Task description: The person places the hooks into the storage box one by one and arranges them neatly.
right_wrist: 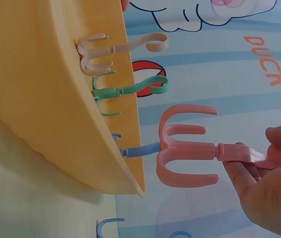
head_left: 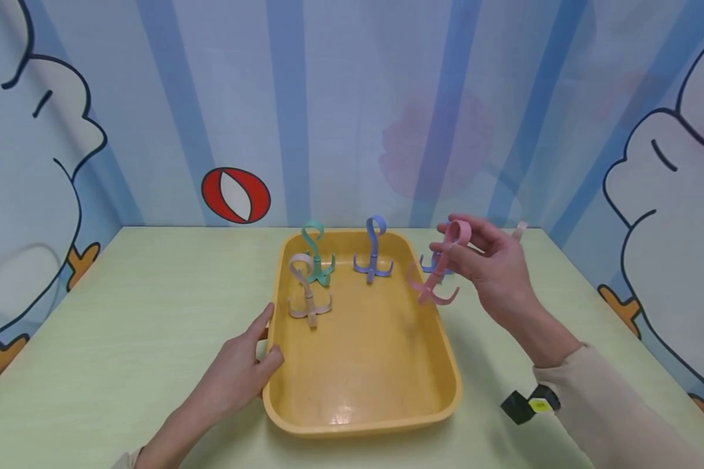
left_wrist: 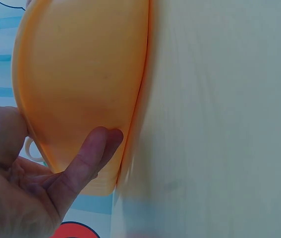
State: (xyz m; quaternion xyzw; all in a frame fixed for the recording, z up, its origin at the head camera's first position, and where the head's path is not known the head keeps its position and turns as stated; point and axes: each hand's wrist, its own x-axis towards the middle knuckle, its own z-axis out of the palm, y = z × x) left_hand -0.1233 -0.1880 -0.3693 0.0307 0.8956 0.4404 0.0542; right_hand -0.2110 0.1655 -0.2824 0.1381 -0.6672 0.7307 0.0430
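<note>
My right hand (head_left: 495,273) pinches a pink multi-prong hook (head_left: 440,268) by its curled top, above the right rim of a yellow tray (head_left: 375,371). In the right wrist view the pink hook's prongs (right_wrist: 190,150) are in plain sight. My left hand (head_left: 234,371) grips the tray's left rim, its thumb over the edge and its fingers along the outer wall (left_wrist: 85,59). Inside the tray a beige hook (head_left: 309,305) stands at the left, a green hook (head_left: 317,270) behind it, and a violet-blue hook (head_left: 373,260) near the back middle.
On the table right of the tray is a blue hook (head_left: 437,262), partly hidden behind my right hand. A pale hook top (head_left: 519,230) shows beyond that hand. A printed curtain (head_left: 340,117) hangs along the back of the table (head_left: 152,293).
</note>
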